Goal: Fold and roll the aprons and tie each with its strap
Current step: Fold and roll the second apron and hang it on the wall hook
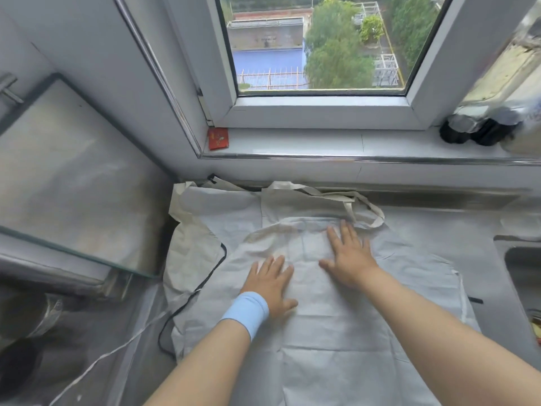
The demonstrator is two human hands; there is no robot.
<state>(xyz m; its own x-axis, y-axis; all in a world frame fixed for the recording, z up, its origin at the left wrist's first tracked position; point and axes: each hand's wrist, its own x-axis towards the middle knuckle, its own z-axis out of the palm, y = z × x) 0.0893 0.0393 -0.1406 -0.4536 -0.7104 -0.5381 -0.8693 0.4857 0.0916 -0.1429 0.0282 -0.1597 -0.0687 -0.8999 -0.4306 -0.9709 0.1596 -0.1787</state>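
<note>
A pale white apron (336,323) lies spread flat on the counter below the window. Its neck strap (366,210) loops at the far end. My left hand (273,284), with a light blue wristband, rests palm down on the apron's middle, fingers apart. My right hand (349,254) also lies flat on the cloth, a little farther away, near the bib. More cream-coloured apron cloth (193,250) with black-edged trim and a thin black strap (187,306) lies underneath, sticking out to the left. A thin white strap (111,351) trails off toward the lower left.
A glass-topped stove cover (73,177) stands tilted at the left. The window sill (322,145) holds a red card (218,138) and dark bottles (480,128) at the right. A sink edge (515,259) lies at the right.
</note>
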